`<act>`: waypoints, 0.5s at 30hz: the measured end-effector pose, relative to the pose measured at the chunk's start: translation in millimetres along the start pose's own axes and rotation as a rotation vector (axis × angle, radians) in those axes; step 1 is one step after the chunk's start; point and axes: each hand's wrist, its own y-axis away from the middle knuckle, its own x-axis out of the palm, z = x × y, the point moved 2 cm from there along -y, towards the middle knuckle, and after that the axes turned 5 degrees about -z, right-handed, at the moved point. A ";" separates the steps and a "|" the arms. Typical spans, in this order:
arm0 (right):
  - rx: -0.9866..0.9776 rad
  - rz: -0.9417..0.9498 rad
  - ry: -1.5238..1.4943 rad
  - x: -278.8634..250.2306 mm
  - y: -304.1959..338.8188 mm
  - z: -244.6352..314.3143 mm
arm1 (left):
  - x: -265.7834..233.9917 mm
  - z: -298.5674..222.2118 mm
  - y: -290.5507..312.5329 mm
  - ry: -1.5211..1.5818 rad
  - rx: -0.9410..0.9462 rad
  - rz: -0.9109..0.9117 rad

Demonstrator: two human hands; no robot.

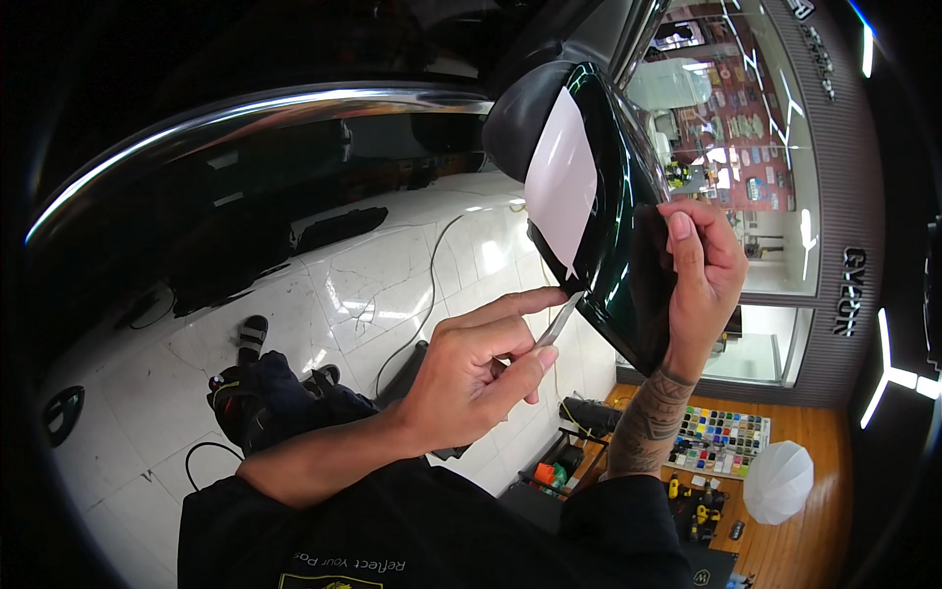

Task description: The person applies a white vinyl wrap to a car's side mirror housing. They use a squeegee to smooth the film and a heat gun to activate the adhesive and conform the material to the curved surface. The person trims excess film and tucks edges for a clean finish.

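Observation:
A car's side mirror point(520, 123) sticks out from the dark glossy car body at the upper middle. A pale pinkish glossy patch point(562, 191) shows on it, narrowing to a point at its lower end. Alongside lies a dark green glossy film point(643, 285), which reaches out to the right. My left hand point(481, 363) is closed on a slim metal knife point(561, 324), its tip at the film near the patch's lower point. That hand's index finger stretches to the same spot. My right hand point(705, 270) pinches the film's outer edge between thumb and fingers.
A bright chrome trim point(265, 103) runs along the car at left. Below is a light tiled floor point(343, 280) with a dark cable point(432, 285) across it. Colour samples point(721, 439), yellow-and-black power tools point(702, 515) and a white round lamp shade point(778, 481) are at lower right.

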 end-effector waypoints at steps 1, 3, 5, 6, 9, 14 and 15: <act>0.002 0.000 -0.005 0.1 0.2 0.0 | 0.2 0.9 0.5 0.001 0.008 0.000; 0.008 -0.001 -0.011 0.4 1.0 0.1 | 0.6 0.7 1.6 0.007 0.016 -0.007; 0.016 -0.003 -0.011 0.7 1.9 0.3 | 0.8 -0.9 2.9 0.017 0.014 -0.018; 0.016 -0.004 -0.009 0.7 2.1 0.6 | 1.0 -1.0 3.2 0.018 0.017 -0.019; 0.015 -0.006 -0.004 0.4 2.2 0.6 | 1.2 -0.8 3.4 0.016 0.025 -0.021; 0.001 -0.005 -0.009 -0.6 2.0 -0.5 | 1.1 0.8 2.3 -0.013 0.040 -0.020; 0.001 -0.004 -0.011 -0.4 1.8 -0.6 | 1.1 1.1 2.1 -0.009 0.034 -0.019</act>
